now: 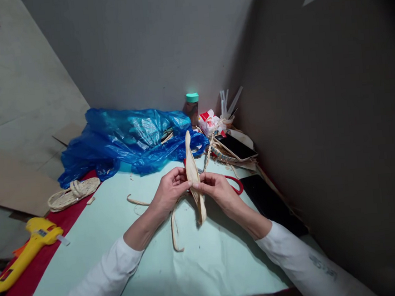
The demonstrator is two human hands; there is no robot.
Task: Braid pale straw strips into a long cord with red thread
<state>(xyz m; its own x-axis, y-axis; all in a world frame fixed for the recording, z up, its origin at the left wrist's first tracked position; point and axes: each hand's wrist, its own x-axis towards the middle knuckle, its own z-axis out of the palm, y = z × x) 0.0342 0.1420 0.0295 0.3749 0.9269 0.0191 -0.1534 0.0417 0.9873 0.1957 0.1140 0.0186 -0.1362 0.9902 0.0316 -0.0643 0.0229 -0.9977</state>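
A long, pale strip of dried plant husk (193,169) is held upright above the middle of the table, its lower end hanging below my fingers. My left hand (171,186) pinches its left edge between thumb and fingers. On the opposite edge my right hand (217,187) grips it the same way, the two thumb tips nearly meeting. Behind the hands lies a pair of scissors with a red handle (238,184), partly hidden. Narrow husk scraps (174,232) rest on the pale green sheet (152,270) beneath.
A blue plastic bag (124,137) spreads across the back left. On the left edge are a woven sandal (74,194) and a yellow glue gun (28,252). A phone (236,146), a dark flat object (273,203) and a green-lidded jar (192,105) sit toward the right and back.
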